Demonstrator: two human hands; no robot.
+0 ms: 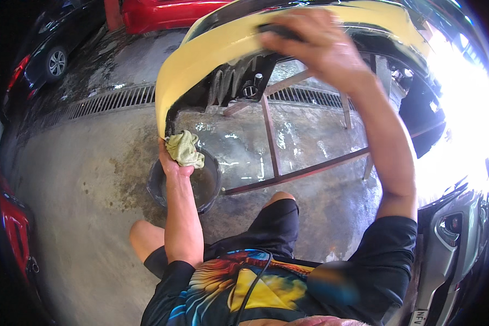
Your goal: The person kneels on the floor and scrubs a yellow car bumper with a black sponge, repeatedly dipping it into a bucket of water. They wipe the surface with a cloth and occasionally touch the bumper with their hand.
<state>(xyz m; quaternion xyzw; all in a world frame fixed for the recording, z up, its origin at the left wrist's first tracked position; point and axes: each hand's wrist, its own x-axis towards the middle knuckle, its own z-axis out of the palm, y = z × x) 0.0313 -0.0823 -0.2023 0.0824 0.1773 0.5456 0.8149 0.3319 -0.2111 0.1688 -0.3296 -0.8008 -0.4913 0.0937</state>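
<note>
While the person crouches on the wet concrete floor (pixel 81 228), the right hand (pixel 315 43) presses a dark sanding block (pixel 280 31) flat against the top of a pale yellow car bumper (pixel 223 46), fingers curled over the block. That bumper rests on a rusty metal stand (pixel 271 141). The left hand (pixel 171 160) is closed on a crumpled yellowish rag (pixel 185 148) at the bumper's lower left end, just above a dark bucket (pixel 156 187) of murky water. A drain grate (pixel 114 100) runs behind, and a red car (pixel 163 13) is parked beyond.
</note>
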